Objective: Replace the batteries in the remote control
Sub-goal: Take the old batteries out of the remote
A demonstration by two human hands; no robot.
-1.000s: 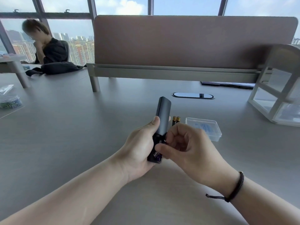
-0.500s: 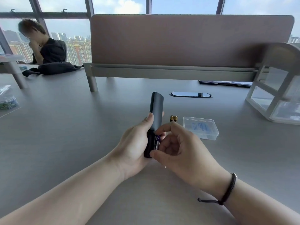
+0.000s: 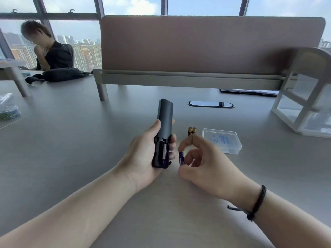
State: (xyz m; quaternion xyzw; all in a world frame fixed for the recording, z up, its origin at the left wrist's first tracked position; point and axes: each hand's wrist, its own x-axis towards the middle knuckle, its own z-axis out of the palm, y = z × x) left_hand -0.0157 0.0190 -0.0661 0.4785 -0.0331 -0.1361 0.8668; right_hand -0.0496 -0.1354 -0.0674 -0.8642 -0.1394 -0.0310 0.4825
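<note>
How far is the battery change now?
Done: the remote control in the left hand has its compartment open. In hand: the right hand pinches one purple battery, already out. Left: one purple battery remains inside; the two gold batteries wait on the desk.

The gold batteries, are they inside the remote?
No, the two gold batteries lie on the table, beside the remote.

A brown divider panel stands across the grey desk. A white shelf unit sits far right, a seated person far left (beside a black bag).
</note>
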